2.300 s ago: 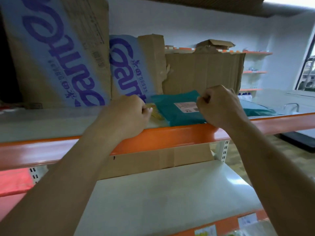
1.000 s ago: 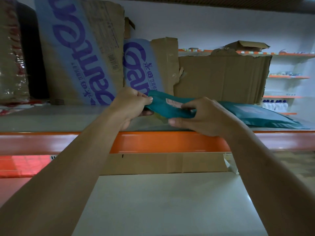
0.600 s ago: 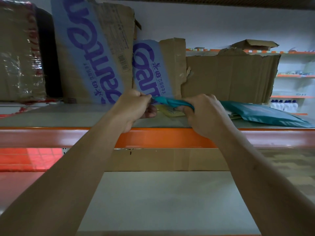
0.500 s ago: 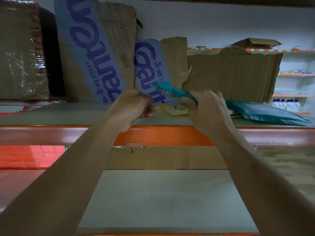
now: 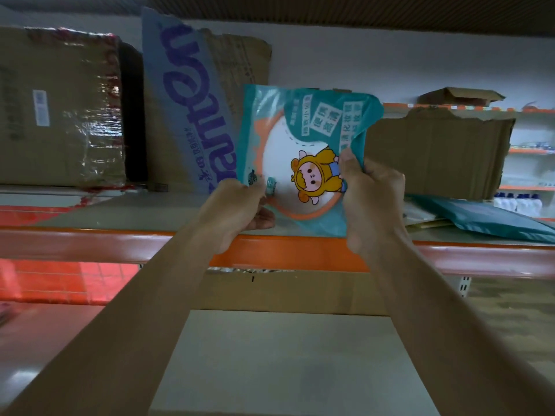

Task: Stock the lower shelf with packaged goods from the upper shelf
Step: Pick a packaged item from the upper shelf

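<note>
1. The teal packet [image 5: 300,157] is hanging upright, just above the upper shelf's orange edge [image 5: 285,253].
2. The left hand [image 5: 237,211] and right hand [image 5: 369,199] are each pinching a bottom corner.
3. Both grips should be staying firm while lowering it flat onto the lower shelf [image 5: 288,361].

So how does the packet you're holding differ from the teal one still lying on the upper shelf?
The held packet stands upright between the left hand and right hand; the lying packet rests flat on the upper shelf. The held packet shows a cartoon figure on a white circle; the lying packet shows plain teal. Both are soft teal plastic.
</note>
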Demonstrator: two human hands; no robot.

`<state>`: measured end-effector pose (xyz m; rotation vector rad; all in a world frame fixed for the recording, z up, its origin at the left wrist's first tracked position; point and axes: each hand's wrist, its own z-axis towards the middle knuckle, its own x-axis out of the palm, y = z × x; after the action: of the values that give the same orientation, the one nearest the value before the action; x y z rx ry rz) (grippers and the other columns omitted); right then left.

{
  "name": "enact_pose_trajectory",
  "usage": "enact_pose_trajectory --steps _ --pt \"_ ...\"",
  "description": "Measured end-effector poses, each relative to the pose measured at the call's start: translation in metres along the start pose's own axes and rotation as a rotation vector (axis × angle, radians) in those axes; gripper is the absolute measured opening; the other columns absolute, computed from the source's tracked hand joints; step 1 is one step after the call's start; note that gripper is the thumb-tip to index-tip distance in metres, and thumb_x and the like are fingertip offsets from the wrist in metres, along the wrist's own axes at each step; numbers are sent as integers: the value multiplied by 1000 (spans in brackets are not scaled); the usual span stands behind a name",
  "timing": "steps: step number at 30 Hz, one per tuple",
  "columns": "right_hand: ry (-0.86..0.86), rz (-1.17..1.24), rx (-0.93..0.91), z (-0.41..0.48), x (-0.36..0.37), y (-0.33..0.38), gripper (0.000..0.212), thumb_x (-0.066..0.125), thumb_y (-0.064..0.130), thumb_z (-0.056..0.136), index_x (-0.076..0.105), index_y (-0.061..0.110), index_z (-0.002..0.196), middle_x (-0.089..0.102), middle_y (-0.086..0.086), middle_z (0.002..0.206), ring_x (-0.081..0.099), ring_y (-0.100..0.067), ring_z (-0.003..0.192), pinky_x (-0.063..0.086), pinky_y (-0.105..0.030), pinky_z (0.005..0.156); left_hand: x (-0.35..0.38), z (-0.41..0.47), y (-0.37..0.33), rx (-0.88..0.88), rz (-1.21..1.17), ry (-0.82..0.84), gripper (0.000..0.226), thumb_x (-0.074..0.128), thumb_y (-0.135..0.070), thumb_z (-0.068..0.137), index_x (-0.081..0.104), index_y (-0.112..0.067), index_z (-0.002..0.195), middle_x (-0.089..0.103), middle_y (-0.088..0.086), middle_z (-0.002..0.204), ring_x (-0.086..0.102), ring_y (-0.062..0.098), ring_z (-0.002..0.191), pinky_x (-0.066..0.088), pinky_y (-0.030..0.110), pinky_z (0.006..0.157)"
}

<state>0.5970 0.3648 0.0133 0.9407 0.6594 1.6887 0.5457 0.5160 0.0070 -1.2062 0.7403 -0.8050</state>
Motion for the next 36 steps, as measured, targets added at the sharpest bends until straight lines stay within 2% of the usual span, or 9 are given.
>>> enact_pose_trajectory --steps 3,6,9,15,18,22,26,31,36 --pt "-52 103 171 -9 18 -3 40 60 32 95 64 -9 94 61 -34 91 50 -22 75 41 -39 67 -19 3 5 34 18 -50 26 54 -24 97 57 -1 109 60 10 76 66 18 63 58 29 64" --pt "-58 118 258 -18 30 -2 30 56 32 97 71 6 95 70 -21 104 58 -21 78 51 -34 69 -45 5 9 51 67 -82 28 54 -27 96 55 -5 113 63 12 79 66 18 68 58 25 61" --pt "-92 91 295 -25 43 -1 34 55 34 98 69 3 104 68 -11 90 60 -18 75 49 -23 57 -75 13 12 66 55 -174 31 52 -26 97 59 -1 114 65 12 84 66 16 68 60 28 66" --pt "-95 15 404 -42 72 -6 30 57 35 97 69 8 88 73 -12 90 63 -19 74 55 -36 74 -123 16 15 67 -348 -172 20 51 -19 98 61 -2 95 70 9 88 69 17 72 58 34 70" --pt "-70 -27 420 -53 79 -11 28 55 34 97 65 15 79 73 -9 91 70 -26 89 53 -50 91 -135 10 17 89 -481 -140 13 54 -14 97 62 -4 93 71 9 88 70 19 79 58 39 80" --pt "-100 -70 376 -68 80 -17 31 47 30 101 64 15 80 69 -3 82 65 -18 75 54 -45 87 -144 4 24 147 -388 -94 12 55 -10 95 65 -12 88 72 2 81 69 14 74 57 36 80" --pt "-149 -74 356 -80 79 -17 34 44 30 102 65 13 82 70 0 73 67 -14 66 57 -43 80 -149 -7 34 166 -288 -122 12 58 -11 93 67 -14 86 70 15 97 68 28 95 49 50 96" --pt "-147 -95 368 -96 73 -21 36 42 34 101 63 13 81 68 -7 85 66 -22 77 56 -47 82 -158 -30 48 175 -238 -128 9 60 -14 92 68 -14 88 70 18 100 67 32 96 50 52 94" --pt "-129 -120 313 -120 59 -25 44 42 36 101 57 13 67 64 -4 68 64 -25 74 54 -40 71 -160 -65 62 176 -249 -116 7 58 -9 92 66 -9 93 69 9 87 68 18 75 56 34 69"
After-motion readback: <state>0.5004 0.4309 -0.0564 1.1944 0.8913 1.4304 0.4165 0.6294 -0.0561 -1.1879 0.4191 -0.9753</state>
